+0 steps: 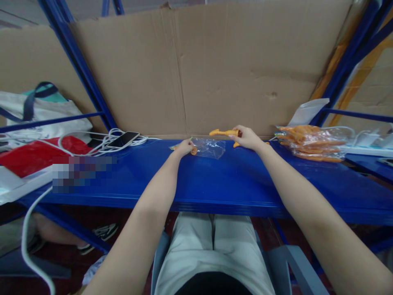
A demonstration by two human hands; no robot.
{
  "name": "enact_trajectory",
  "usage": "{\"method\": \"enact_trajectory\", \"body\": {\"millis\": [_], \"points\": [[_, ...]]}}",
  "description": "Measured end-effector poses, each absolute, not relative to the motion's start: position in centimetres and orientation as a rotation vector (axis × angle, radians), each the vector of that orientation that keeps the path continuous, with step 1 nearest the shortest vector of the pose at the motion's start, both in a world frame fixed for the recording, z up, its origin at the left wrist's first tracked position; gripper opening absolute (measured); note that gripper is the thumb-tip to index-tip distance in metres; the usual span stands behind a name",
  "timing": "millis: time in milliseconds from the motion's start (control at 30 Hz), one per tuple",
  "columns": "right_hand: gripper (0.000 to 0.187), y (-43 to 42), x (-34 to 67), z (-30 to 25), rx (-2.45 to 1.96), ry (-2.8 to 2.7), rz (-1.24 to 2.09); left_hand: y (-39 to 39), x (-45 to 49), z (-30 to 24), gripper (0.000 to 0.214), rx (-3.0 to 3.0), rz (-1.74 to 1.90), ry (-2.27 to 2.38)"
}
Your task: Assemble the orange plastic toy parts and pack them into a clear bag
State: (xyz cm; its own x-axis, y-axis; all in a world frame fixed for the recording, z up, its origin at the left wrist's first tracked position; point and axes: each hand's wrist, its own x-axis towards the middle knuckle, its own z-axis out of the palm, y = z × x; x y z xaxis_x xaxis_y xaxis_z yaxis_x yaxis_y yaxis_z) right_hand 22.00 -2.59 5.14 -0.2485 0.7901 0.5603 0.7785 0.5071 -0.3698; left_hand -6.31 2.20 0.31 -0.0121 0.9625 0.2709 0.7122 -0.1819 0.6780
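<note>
My left hand is closed at the back of the blue table, pinching the end of a clear plastic bag that lies flat to its right. A small round orange piece shows by its fingertips; whether it is inside the bag I cannot tell. In my right hand is a long orange plastic piece with a bent tip, held just above the table and pointing left. Beneath that hand another orange part rests on the table, mostly hidden.
Bagged orange pieces are piled at the right. On the left are a phone, white cables, a red item and a cloth bag. A cardboard sheet stands behind the table. A person's leg is at lower left.
</note>
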Motion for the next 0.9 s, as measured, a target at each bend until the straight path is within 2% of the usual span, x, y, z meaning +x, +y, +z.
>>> {"method": "enact_trajectory", "body": {"millis": [367,700,900], "points": [[0.023,-1.5,22.3,4.1,-1.136,-2.083,0.206,2.6,-6.4,0.1,0.013,1.95,1.016,1.731],[0.022,-2.2,19.7,2.9,-1.131,-2.174,0.003,2.3,-5.2,0.6,0.012,1.97,0.96,1.559],[0.03,-2.3,18.2,2.1,-1.161,-2.182,-0.091,2.2,-4.2,0.9,0.013,2.072,1.0,1.483]]}}
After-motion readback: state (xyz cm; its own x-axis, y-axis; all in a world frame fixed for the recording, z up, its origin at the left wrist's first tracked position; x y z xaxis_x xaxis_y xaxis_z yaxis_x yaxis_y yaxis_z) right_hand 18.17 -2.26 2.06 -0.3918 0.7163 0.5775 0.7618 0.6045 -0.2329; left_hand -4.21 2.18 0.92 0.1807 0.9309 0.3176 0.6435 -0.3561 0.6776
